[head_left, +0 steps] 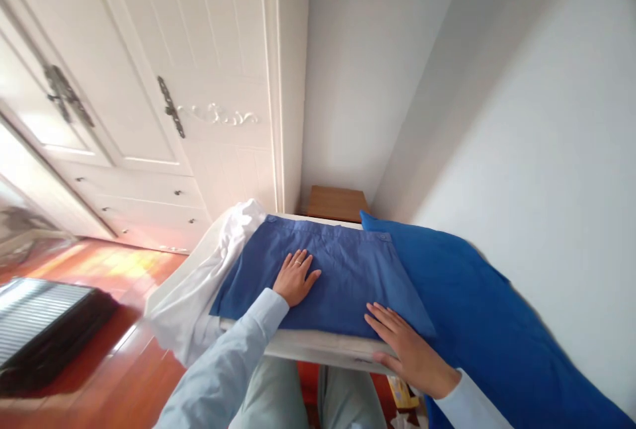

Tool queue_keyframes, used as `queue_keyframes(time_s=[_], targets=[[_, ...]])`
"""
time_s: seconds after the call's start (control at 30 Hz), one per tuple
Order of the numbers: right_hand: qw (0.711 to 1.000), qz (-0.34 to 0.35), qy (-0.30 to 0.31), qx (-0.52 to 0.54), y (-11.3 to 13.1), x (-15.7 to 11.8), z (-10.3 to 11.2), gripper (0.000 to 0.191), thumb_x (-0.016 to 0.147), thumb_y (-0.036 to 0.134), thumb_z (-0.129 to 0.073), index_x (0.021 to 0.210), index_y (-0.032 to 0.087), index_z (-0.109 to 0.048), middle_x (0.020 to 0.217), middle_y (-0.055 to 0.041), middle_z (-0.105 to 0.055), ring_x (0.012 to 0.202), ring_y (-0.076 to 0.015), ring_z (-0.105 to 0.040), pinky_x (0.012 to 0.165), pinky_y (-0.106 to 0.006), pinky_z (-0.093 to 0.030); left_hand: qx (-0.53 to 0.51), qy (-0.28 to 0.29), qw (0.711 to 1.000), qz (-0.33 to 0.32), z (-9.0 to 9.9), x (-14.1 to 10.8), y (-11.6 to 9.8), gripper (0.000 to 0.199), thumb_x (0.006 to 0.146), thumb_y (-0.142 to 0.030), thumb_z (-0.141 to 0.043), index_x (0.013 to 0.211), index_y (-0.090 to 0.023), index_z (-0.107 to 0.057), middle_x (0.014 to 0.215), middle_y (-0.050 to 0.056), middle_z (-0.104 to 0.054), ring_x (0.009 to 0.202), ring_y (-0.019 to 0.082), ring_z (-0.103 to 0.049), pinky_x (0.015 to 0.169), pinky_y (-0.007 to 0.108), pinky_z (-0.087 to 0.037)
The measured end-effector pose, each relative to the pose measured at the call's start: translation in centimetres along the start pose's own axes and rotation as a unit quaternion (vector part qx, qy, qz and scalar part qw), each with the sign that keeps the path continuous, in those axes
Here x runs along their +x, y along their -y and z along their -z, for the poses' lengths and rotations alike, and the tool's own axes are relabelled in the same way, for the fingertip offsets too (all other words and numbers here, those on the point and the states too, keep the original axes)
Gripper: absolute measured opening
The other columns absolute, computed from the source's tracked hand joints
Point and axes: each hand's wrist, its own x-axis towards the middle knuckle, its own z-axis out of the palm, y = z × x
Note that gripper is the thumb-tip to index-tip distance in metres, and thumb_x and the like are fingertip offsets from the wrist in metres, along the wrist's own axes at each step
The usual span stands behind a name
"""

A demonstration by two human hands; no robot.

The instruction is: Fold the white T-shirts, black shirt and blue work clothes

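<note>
A blue skirt-like garment point(338, 270) lies spread out on a padded white board point(318, 343), its waistband at the far side. My left hand point(295, 278) rests flat on the garment left of its middle, fingers apart, a ring on one finger. Over the garment's lower right edge, my right hand point(405, 346) lies with fingers stretched out and its thumb by the board's near edge. White cloth point(218, 277) is bunched at the board's left end. Brighter blue fabric point(462, 296) spreads over the right side.
A white wardrobe point(223, 85) with dark metal handles stands at the left and front. Beyond the board is a small wooden cabinet point(335, 202). A dark, shiny-topped object point(54, 330) sits on the wooden floor point(139, 376). A grey-white wall rises at the right.
</note>
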Motion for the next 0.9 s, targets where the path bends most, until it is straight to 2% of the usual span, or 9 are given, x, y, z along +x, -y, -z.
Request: queue_keyframes(time_s=[0.17,0.3,0.4,0.53,0.63,0.7,0.77,0.83,0.9], targets=[[1.000,0.003,-0.030,0.000,-1.3,-0.6,-1.4,0.062,0.095,0.053,-0.056,0.151,0.030,-0.043,0.161,-0.0070,-0.032,0.150,-0.0327,-0.029,0.124,-0.060,-0.022,-0.142,-0.024,0.989,0.041,1.2,0.4,0.1,0.044,0.099,-0.043,-0.044,0.124,-0.015,-0.067,0.139,0.016,-0.063,0.139,0.028,-0.049,0.122,0.049,-0.027],[0.998,0.007,-0.059,0.003,-1.8,-0.6,-2.5,0.061,0.096,0.052,-0.057,0.150,0.030,-0.043,0.160,-0.0067,-0.033,0.150,-0.0327,-0.029,0.124,-0.060,-0.022,-0.307,-0.128,0.938,0.095,3.3,-0.9,-1.5,0.033,0.091,-0.041,-0.055,0.104,-0.017,-0.074,0.113,0.014,-0.074,0.116,0.029,-0.065,0.107,0.044,-0.045],[0.996,0.013,-0.078,0.031,-1.4,-1.1,-3.2,0.063,0.094,0.051,-0.060,0.150,0.029,-0.043,0.159,-0.0070,-0.034,0.149,-0.0334,-0.031,0.124,-0.061,-0.021,-0.458,-0.217,0.844,0.177,3.8,-4.3,-3.9,0.034,0.084,-0.046,-0.064,0.097,-0.017,-0.074,0.096,0.010,-0.075,0.094,0.025,-0.069,0.085,0.035,-0.053],[0.984,0.064,-0.104,0.128,-0.6,-1.9,-5.3,0.058,0.091,0.044,-0.065,0.146,0.037,-0.048,0.156,-0.0031,-0.041,0.146,-0.0328,-0.038,0.121,-0.057,-0.030,-0.637,-0.263,0.651,0.318,1.9,-10.2,-7.3,0.032,0.069,-0.042,-0.079,0.089,-0.019,-0.071,0.077,0.004,-0.071,0.076,0.019,-0.068,0.065,0.026,-0.051],[0.965,0.101,-0.108,0.216,-0.4,-1.6,-8.5,0.053,0.088,0.047,-0.066,0.139,0.041,-0.057,0.148,-0.0018,-0.052,0.138,-0.0326,-0.049,0.115,-0.053,-0.042,-0.695,-0.243,0.551,0.393,0.9,-13.2,-9.1,0.030,0.069,-0.028,-0.080,0.095,-0.020,-0.067,0.093,0.005,-0.074,0.079,0.018,-0.071,0.065,0.026,-0.052],[0.952,0.095,-0.096,0.276,-0.3,-1.2,-10.7,0.051,0.083,0.054,-0.069,0.133,0.041,-0.064,0.141,-0.0027,-0.060,0.131,-0.0332,-0.057,0.111,-0.051,-0.047,-0.734,-0.198,0.484,0.433,1.4,-14.0,-9.9,0.028,0.074,-0.023,-0.075,0.099,-0.019,-0.064,0.107,0.009,-0.073,0.084,0.021,-0.072,0.068,0.030,-0.055],[0.934,0.059,-0.093,0.339,0.3,-0.8,-12.2,0.053,0.079,0.058,-0.072,0.128,0.039,-0.069,0.136,-0.0053,-0.064,0.128,-0.0347,-0.060,0.109,-0.051,-0.049,-0.787,-0.081,0.418,0.446,2.6,-14.0,-10.6,0.026,0.081,-0.026,-0.068,0.104,-0.015,-0.061,0.115,0.015,-0.071,0.091,0.026,-0.073,0.072,0.035,-0.057],[0.901,0.001,-0.114,0.418,1.6,-0.7,-12.8,0.057,0.077,0.062,-0.073,0.127,0.033,-0.071,0.136,-0.0095,-0.065,0.127,-0.0357,-0.060,0.108,-0.051,-0.050,-0.829,0.051,0.363,0.423,3.5,-13.6,-11.2,0.028,0.086,-0.029,-0.062,0.106,-0.009,-0.060,0.116,0.022,-0.070,0.099,0.030,-0.073,0.077,0.038,-0.057],[0.852,-0.049,-0.148,0.501,3.2,-0.7,-12.4,0.063,0.077,0.066,-0.072,0.128,0.028,-0.070,0.135,-0.0130,-0.065,0.125,-0.0356,-0.062,0.107,-0.050,-0.051,-0.848,0.093,0.333,0.401,3.5,-13.0,-11.7,0.026,0.090,-0.029,-0.056,0.105,-0.007,-0.059,0.113,0.023,-0.070,0.104,0.031,-0.072,0.085,0.037,-0.057]])
